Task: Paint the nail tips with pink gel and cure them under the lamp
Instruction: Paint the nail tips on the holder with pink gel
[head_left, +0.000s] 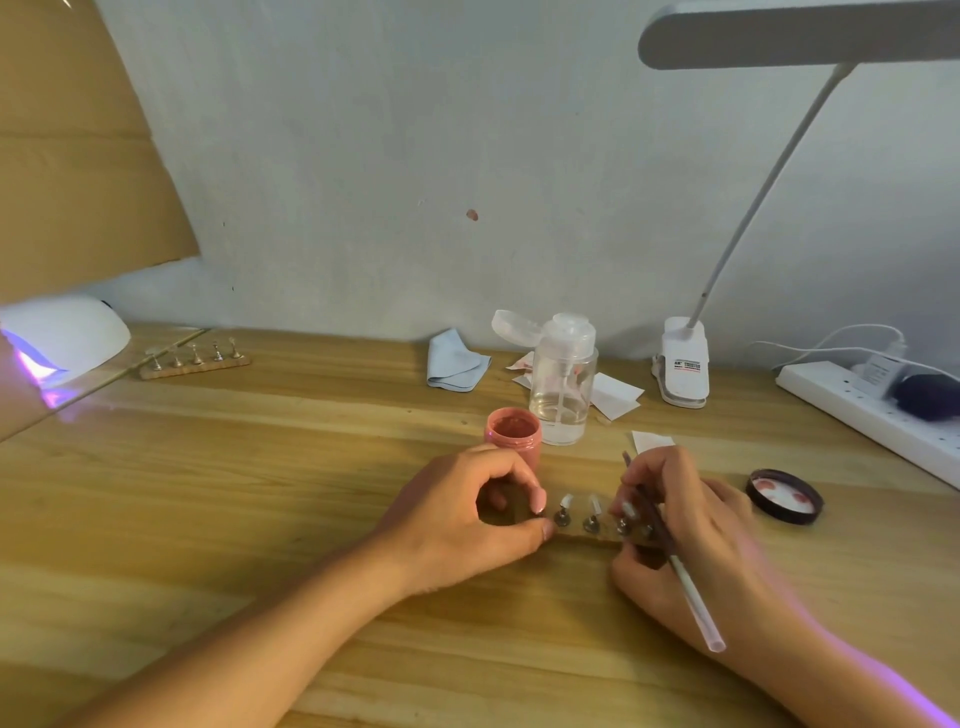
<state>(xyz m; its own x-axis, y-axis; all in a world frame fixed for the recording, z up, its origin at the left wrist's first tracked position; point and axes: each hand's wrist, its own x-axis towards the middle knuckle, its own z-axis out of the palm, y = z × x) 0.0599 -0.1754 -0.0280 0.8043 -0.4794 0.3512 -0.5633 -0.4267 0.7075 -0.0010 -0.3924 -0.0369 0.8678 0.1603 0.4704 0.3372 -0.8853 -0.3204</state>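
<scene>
- Violet light glows from the mouth of the white curing lamp (62, 338) at the far left, so it seems to be switched on. Nothing can be seen inside it.
- Just beside the lamp lies a second strip of stands (195, 358). The tips on it are too small to tell whether they carry any colour.
- The left hand (467, 519) has its fingers curled. Thumb and forefinger pinch the left end of the wooden holder (587, 538), steadying it on the table (260, 467).
- The pink gel jar (513, 434) stands open just behind that hand, within easy reach.
- The nail tips (566, 501) stand in a row on small metal stands on the holder, directly between the two hands. The two plainly seen look clear or whitish, with no pink that I can make out. I judge that painting of this row is barely begun, if at all, and curing is yet to be done.
- The right hand (691, 525) has its fingers bent round a brush (680, 571). Its fingertips are down at the right end of the holder, hiding the tips there.
- The jar lid (784, 496) lies apart to the right, inside up and smeared with pink.
</scene>
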